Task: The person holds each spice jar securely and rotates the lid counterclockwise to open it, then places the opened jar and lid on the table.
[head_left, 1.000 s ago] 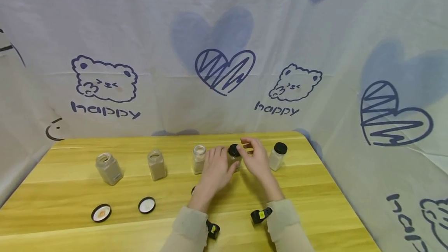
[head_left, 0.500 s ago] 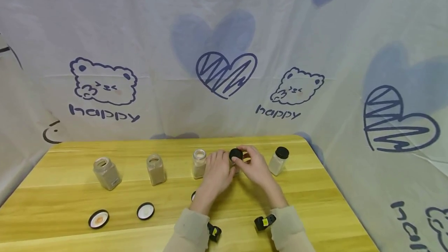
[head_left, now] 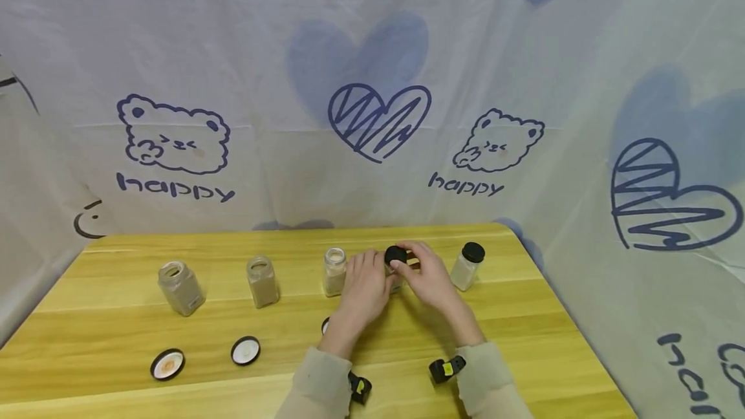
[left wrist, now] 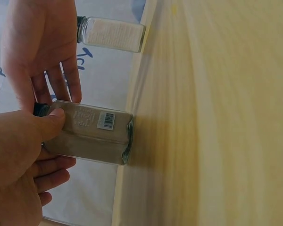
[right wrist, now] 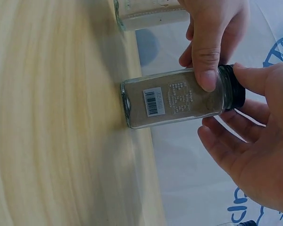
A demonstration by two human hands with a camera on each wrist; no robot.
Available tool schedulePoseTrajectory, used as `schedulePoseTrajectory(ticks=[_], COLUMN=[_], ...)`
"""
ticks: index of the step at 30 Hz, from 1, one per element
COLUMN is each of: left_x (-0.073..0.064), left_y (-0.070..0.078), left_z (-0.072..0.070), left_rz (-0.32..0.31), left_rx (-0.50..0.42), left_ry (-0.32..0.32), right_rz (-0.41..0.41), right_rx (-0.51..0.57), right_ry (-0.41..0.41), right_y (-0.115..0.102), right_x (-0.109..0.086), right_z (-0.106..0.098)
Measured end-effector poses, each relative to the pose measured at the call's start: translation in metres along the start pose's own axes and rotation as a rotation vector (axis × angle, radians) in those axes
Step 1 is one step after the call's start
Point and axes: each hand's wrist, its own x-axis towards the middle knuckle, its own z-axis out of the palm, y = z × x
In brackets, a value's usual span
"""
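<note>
On the far part of the surface (head_left: 547, 348), a jar (right wrist: 167, 101) stands between the left hand (head_left: 365, 288), gripping its upper body, and the right hand (head_left: 429, 277), half-open, pinching its lid (right wrist: 235, 92).

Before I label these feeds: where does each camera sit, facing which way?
Head: on the head, facing forward and down at the table; left hand, right hand, sleeves show.
Left wrist: worn there, facing the held jar; both hands show.
Right wrist: worn there, facing the same jar; both hands show.
Wrist views share the jar and black lid.
</note>
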Motion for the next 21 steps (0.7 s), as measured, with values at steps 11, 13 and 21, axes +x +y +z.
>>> schedulePoseTrajectory(ticks=[11, 13, 21], left_x=[0.0, 0.001, 0.001], left_y=[0.0, 0.0, 0.001], left_z=[-0.002, -0.003, -0.003], left_rz=[0.009, 0.005, -0.018], left_rx=[0.013, 0.009, -0.006], left_ry=[-0.002, -0.002, -0.017], right_rz=[0.022, 0.029, 0.023], right_rx=[0.079, 0.099, 0.173], right_ry=[-0.096, -0.063, 0.163], right_y=[-0.001, -0.002, -0.007], right_x=[0.002, 0.002, 0.002], right_z=[-0.005, -0.004, 0.006])
